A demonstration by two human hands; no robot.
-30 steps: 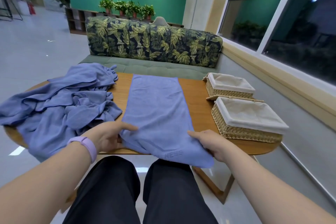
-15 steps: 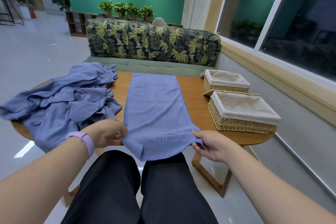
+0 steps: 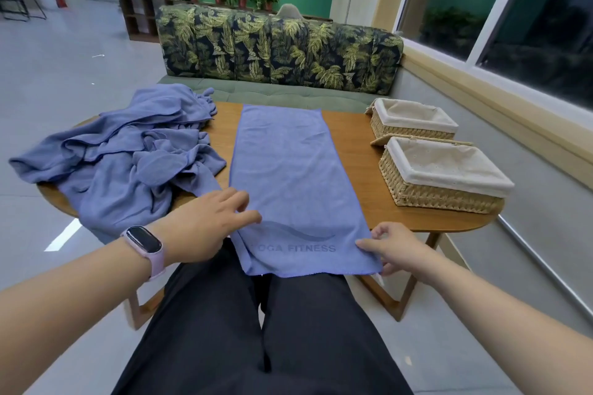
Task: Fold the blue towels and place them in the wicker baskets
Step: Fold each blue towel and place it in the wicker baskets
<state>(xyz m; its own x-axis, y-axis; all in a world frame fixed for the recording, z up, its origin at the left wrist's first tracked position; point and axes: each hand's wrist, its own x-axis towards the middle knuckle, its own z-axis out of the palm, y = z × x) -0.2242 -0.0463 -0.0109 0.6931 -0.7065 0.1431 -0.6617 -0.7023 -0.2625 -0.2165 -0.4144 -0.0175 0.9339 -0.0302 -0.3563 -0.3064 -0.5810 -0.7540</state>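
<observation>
Your right hand point(image 3: 393, 247) pinches the towel point(image 3: 288, 176) corner, left hand point(image 3: 205, 221) lies flat, gripping nothing; lift unevenly and the fold likely skews.

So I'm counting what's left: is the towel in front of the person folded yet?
Still spread: the towel lies flat along the table, its printed end over the near edge.

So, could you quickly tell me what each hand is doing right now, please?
Left hand: open, fingers resting on the spread towel's near left edge.
Right hand: pinching the towel's near right corner.
</observation>
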